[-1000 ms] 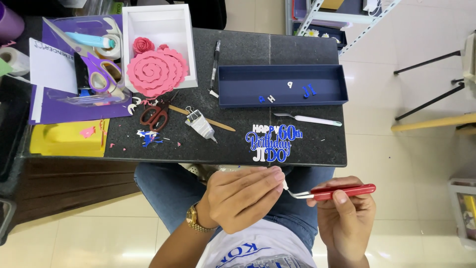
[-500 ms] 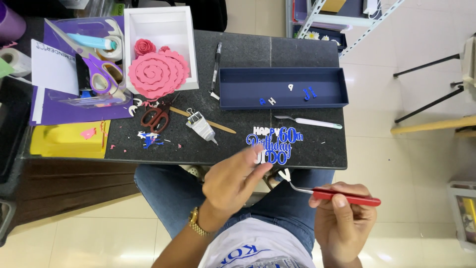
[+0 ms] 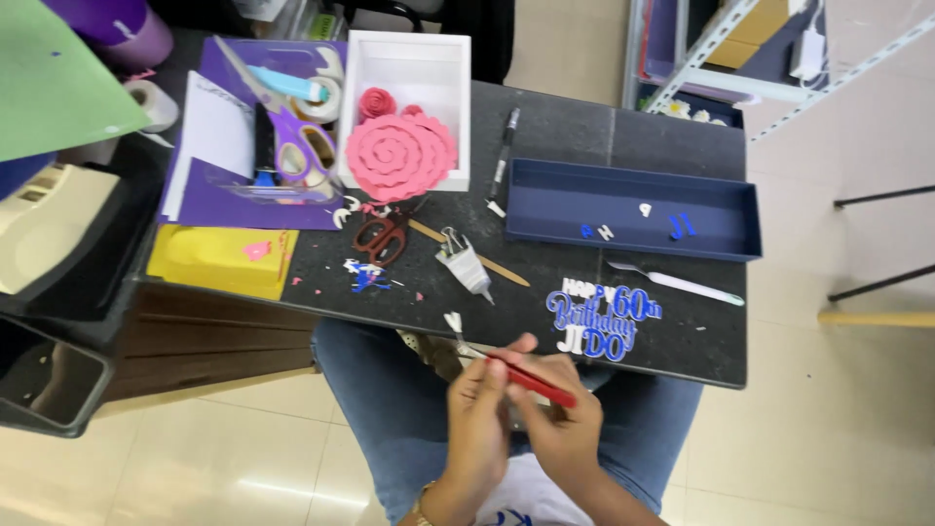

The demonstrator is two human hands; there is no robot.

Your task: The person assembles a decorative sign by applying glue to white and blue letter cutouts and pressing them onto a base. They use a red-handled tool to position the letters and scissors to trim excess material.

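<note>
Blue jeans (image 3: 409,419) cover both legs under the table edge, plain denim with no rips showing. A white shirt (image 3: 531,502) with blue print peeks in at the bottom of the view. Both forearms are bare, no sleeves, and there's a gold-toned watch (image 3: 425,505) on the left wrist, only partly in frame.

A single head-worn camera looks steeply down from above the seated person, facing forward over the lap toward the dark, speckled bench (image 3: 623,146). The bench fills the upper and middle frame at moderate distance; its near edge crosses just above the knees. The left hand (image 3: 477,419) and right hand (image 3: 555,429) sit closest to the lens, low and centre, over blue jeans. Pale floor tiles show beyond the bench's right side and at lower left. No second view shares the scene.
</note>
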